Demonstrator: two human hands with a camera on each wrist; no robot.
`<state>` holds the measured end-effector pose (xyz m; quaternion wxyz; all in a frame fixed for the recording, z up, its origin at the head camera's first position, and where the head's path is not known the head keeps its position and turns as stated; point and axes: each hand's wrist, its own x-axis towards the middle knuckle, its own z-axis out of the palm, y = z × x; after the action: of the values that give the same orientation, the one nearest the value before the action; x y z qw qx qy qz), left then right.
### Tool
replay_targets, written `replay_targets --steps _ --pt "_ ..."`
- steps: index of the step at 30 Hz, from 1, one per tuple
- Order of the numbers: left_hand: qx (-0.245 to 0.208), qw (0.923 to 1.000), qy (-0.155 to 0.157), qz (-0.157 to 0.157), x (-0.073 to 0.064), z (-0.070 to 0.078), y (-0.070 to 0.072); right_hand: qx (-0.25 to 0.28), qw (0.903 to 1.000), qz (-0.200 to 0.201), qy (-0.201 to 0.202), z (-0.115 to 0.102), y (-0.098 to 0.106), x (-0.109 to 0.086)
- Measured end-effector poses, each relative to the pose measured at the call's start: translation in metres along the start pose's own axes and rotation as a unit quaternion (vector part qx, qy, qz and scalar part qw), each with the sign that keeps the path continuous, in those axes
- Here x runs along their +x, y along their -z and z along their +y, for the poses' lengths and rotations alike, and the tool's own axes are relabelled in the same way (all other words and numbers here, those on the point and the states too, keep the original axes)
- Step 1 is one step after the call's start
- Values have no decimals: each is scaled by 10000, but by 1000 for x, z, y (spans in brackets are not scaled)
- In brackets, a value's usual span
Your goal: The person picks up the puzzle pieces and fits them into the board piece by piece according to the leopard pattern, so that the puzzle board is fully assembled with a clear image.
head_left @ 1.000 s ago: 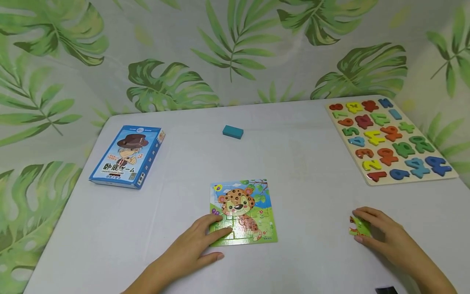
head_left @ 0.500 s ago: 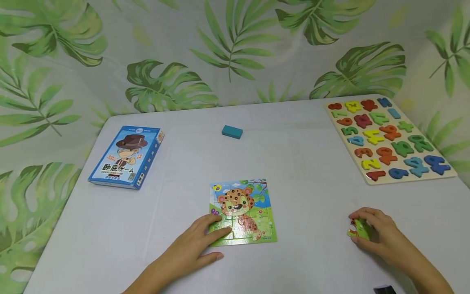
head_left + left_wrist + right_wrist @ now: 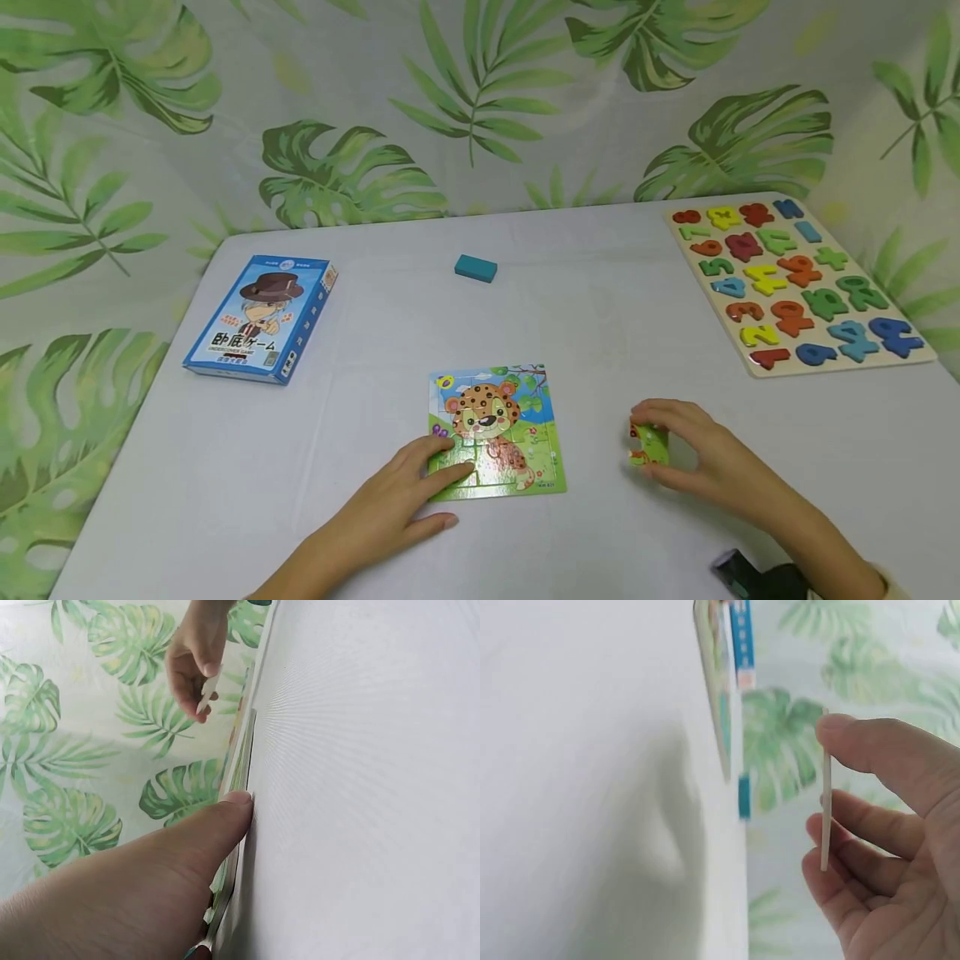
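Observation:
A square jigsaw puzzle (image 3: 536, 442) with a cartoon leopard lies flat on the white table. On its lower left part rest the fingers of my left hand (image 3: 397, 504), the thumb lying near the lower edge. To the right of the puzzle, my right hand (image 3: 708, 458) pinches a green puzzle piece (image 3: 654, 447) between thumb and fingers. The right wrist view shows that puzzle piece (image 3: 826, 802) edge-on, thin and held above the table. In the left wrist view, the left thumb (image 3: 225, 817) is beside the puzzle's edge.
A blue card game box (image 3: 258, 321) lies at the left. Toward the back sits a small teal block (image 3: 476, 268). A wooden board (image 3: 720, 304) of colourful numbers and letters occupies the right back. The right wrist wears a black device (image 3: 738, 573).
My right hand has lifted the puzzle piece and carried it leftward, closer to the puzzle. The left hand stays in place on the puzzle.

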<state>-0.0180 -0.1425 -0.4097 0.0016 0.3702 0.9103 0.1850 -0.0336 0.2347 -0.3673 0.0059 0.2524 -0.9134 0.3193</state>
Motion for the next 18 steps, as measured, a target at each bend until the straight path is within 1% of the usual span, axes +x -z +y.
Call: replay_targets --steps 3,7,12,14,18 --pt "38 10000 4 80 2 2 -1 317 9983 -145 468 -12 -11 15" --pt "44 9997 -38 218 5 6 -2 519 9939 -425 872 -25 -32 31" --pt "67 9992 -276 278 9 10 -3 563 9909 -777 942 -33 -55 46" --pt "122 9989 -350 278 11 11 -3 566 9901 -840 971 -34 -63 50" --pt "322 9982 -433 263 12 11 -3 396 9911 -853 941 -33 -75 53"
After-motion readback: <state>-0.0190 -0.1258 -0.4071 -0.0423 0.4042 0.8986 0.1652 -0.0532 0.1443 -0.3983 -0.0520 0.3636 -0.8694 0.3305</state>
